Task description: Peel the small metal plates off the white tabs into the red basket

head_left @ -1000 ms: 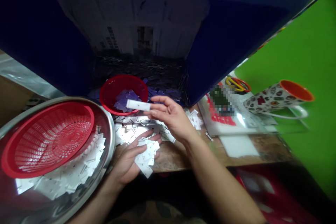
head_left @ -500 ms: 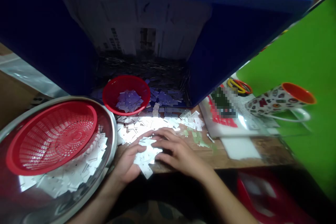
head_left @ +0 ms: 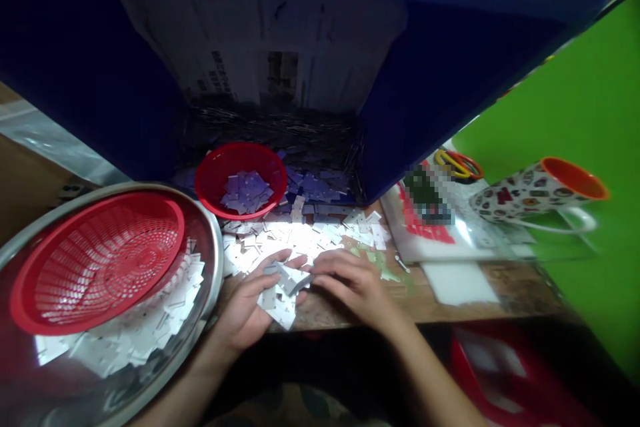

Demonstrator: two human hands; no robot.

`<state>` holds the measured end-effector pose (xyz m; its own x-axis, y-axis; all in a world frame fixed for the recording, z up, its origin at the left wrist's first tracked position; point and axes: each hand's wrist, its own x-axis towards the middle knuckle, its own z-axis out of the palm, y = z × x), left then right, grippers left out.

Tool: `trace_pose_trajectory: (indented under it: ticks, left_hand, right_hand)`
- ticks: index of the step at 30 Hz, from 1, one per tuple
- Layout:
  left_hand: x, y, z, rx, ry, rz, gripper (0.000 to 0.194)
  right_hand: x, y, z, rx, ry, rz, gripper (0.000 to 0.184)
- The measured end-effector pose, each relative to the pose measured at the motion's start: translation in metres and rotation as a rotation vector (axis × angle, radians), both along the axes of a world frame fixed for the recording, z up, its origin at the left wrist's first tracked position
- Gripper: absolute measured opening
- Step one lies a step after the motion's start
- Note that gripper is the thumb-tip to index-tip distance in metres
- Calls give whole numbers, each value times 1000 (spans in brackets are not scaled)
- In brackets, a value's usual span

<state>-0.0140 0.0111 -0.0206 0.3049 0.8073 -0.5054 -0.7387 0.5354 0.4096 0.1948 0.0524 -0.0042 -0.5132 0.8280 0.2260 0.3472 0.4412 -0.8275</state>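
Observation:
My left hand (head_left: 245,310) is curled under a loose handful of small flat white pieces with tiny holes (head_left: 278,303), its thumb resting on their left side. Fingers and thumb of my right hand (head_left: 355,283) are pinched together at the right edge of a tilted stack of these pieces (head_left: 299,281), whose edges look grey. Beyond both hands, more such pieces (head_left: 300,235) lie scattered under a bright light. A red bowl (head_left: 209,190) with more pieces in it stands just behind that spread.
At the left, a red plastic strainer (head_left: 55,280) leans in a metal basin (head_left: 217,260) over white pieces. A blue bin (head_left: 415,80) opens toward me at the back. Right of it are scissors (head_left: 447,161), a plastic packet (head_left: 425,235) and a patterned mug (head_left: 525,195).
My right hand has shifted slightly right and its fingers have drawn together at the pieces' edge. The handful has tilted, showing grey stacked edges. My left hand stays nearly in place.

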Motion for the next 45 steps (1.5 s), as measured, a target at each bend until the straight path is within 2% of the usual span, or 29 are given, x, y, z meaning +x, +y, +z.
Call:
trace_pose_trajectory:
  ticks: [3, 6, 9, 13, 20, 26, 31, 35, 37, 40, 42, 45]
  left_hand:
    - [0, 0, -2, -7, 14, 26, 31]
    - [1, 1, -2, -14, 31, 30, 32]
    - [2, 1, 0, -21, 33, 30, 34]
    - [2, 0, 2, -28, 31, 26, 36]
    - [2, 1, 0, -15, 17, 23, 36]
    - [2, 0, -1, 8, -2, 20, 36]
    - [1, 0, -2, 23, -23, -4, 36]
    - [1, 1, 0, 20, -19, 2, 41]
    - [1, 1, 1, 24, -7, 8, 43]
    - [2, 2, 1, 28, 12, 42, 48]
    - [2, 1, 0, 17, 18, 60, 49]
    - [2, 0, -1, -10, 29, 27, 50]
  right_hand:
    - [-2, -1, -6, -173, 111, -180, 10]
    - [-7, 0, -10, -518, 289, -350, 20]
    - [-10, 1, -10, -770, 449, -374, 25]
    - [-11, 3, -7, -872, 522, -379, 27]
    - [-14, 7, -2, -902, 513, -387, 30]
    - [-19, 13, 4, -858, 471, -342, 29]
    - [-44, 38, 21, -818, 470, -247, 27]
    - [-64, 54, 37, -734, 553, -159, 41]
    - [-64, 48, 40, -616, 424, -137, 38]
    - [-52, 25, 35, -340, 79, -29, 22]
    - [-43, 7, 29, -186, -119, 20, 26]
    - [-35, -11, 21, -28, -339, 11, 35]
